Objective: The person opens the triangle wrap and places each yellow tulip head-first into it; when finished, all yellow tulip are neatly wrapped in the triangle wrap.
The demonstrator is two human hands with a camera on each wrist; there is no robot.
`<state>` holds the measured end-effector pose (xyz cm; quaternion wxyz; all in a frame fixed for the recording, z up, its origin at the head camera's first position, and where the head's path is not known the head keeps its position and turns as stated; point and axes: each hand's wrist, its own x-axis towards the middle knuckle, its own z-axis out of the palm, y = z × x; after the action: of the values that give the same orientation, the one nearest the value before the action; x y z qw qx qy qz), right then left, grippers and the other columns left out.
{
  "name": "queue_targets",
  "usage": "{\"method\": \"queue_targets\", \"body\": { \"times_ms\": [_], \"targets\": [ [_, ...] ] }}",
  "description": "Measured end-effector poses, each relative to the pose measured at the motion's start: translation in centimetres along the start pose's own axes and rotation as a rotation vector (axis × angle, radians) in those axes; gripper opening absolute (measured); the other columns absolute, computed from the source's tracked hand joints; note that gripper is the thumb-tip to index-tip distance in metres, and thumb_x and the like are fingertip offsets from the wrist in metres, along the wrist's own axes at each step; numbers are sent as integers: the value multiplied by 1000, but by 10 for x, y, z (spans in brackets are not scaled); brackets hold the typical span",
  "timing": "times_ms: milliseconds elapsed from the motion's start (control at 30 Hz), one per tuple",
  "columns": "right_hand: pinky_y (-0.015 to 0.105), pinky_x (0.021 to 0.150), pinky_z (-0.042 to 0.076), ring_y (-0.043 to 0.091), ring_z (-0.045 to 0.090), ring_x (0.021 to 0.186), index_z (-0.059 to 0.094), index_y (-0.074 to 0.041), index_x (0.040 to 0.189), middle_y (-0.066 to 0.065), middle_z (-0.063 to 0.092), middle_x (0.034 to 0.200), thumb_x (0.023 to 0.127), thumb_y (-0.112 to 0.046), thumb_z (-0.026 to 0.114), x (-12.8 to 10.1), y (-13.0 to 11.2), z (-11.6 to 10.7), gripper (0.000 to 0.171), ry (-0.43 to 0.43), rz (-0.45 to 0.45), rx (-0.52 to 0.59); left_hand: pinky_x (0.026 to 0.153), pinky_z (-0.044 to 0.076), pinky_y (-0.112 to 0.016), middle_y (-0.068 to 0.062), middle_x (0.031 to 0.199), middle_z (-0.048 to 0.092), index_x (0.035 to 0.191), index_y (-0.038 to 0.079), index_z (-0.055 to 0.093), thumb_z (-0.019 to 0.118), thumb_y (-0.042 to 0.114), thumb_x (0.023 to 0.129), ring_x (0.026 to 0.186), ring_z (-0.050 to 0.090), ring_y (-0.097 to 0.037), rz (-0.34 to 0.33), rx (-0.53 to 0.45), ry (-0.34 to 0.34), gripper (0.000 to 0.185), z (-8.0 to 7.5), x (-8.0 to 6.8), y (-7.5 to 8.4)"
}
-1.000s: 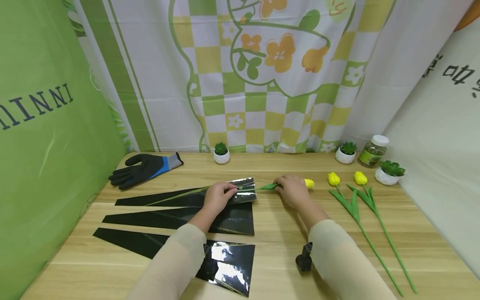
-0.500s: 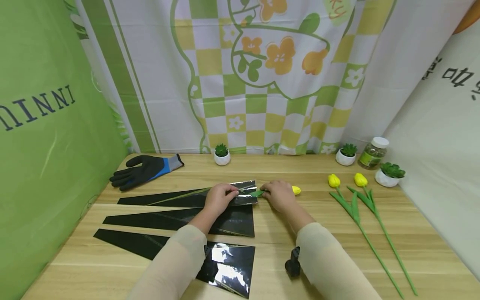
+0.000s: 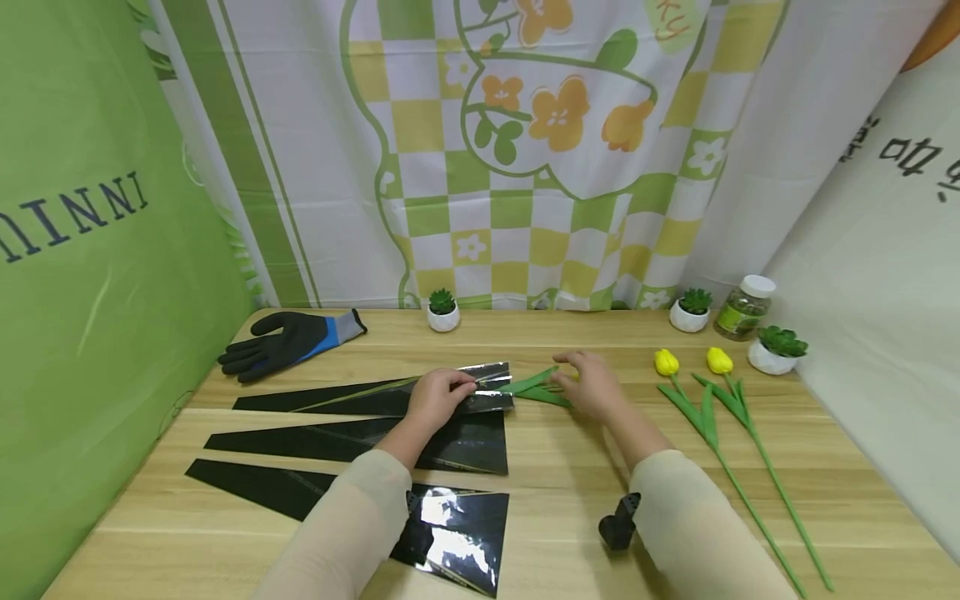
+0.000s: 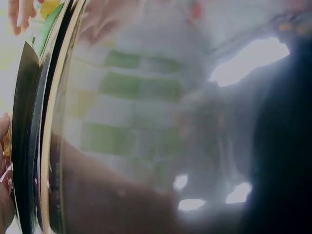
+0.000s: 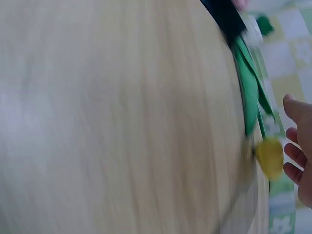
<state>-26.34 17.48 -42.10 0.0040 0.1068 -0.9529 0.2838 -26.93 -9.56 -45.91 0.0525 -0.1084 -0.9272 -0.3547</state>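
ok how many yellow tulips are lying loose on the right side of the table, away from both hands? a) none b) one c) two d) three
c: two yellow tulips lie side by side on the table, beyond the right hand, with their stems running toward the near edge and neither hand touching them.
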Motion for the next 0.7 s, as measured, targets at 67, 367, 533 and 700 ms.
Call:
{"method": "queue_targets", "body": {
  "times_ms": [67,367,533,700],
  "targets": [
    [62,111,34,46,36,137,52,-5,138,26,43,146,101,-27,54,-1,12,-7,43,0,44,64,96,53,-43,-3,110,74,104,16,78,67,27,93,107,68,-24,4,2,-3,18,-1,0,0],
    [57,103,44,47,45,130,41,-1,146,30,43,144,100,-25,57,-8,46,-24,54,-160,126,204,96,52,-43,-3,110,74,104,16,77,68,27,92,107,68,-25,12,20,-11,18,-3,0,1],
    [57,103,43,45,51,123,46,0,141,29,53,132,99,-19,58,-10,52,-24,48,-188,99,180,95,53,-43,-2,109,74,103,16,77,68,26,93,106,68,-24,21,26,-13,18,-3,-1,1],
    [52,95,46,39,55,113,53,-1,135,24,58,120,100,-22,56,-7,52,-20,41,-155,91,144,96,53,-42,-2,109,75,103,16,78,68,26,93,106,68,-23,31,38,-13,18,-3,0,3]
  ]
}}
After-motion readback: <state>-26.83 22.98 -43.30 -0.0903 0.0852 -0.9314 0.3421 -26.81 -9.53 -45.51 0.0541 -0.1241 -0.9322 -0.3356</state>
